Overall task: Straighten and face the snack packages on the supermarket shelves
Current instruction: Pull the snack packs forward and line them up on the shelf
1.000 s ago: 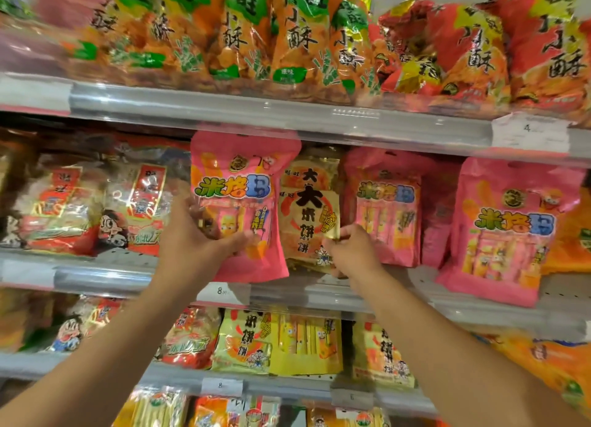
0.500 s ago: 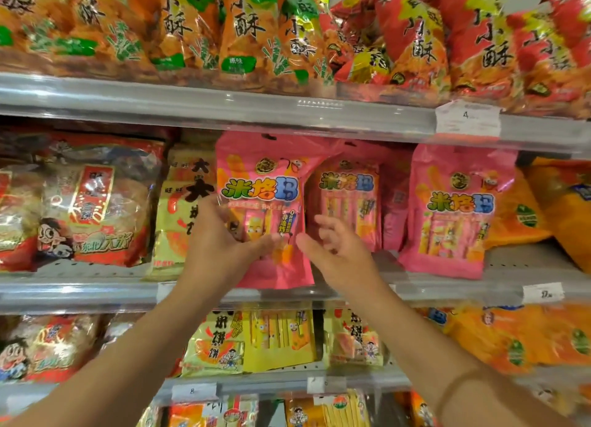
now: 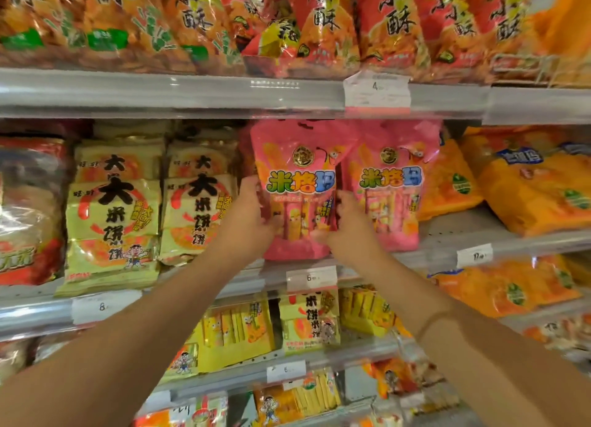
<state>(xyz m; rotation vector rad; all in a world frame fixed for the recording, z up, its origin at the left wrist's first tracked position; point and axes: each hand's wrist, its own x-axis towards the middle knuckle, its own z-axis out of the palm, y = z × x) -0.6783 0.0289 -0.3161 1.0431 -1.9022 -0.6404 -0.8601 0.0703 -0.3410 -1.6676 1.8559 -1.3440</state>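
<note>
Both hands clamp the same pink snack pouch on the middle shelf: the left hand wraps its left edge, thumb on the front, and the right hand pinches its lower right edge, fingers curled behind. The pouch stands upright, label forward, its base at the shelf lip.

To finish well, I would square the base to the shelf edge, keep the face flat and unbowed, and let go with both hands together so it does not tip forward.

Just right of the grip a second pink pouch touches the held one and sits slightly behind; the right hand's knuckles press against it, so it may shift on release. Left of the grip stand stacked yellow rice-cracker packs, close enough to crowd the left hand. Further right lie orange bags, slumped flat. Above the grip, the upper shelf rail and its price tag nearly meet the pouch top.
</note>
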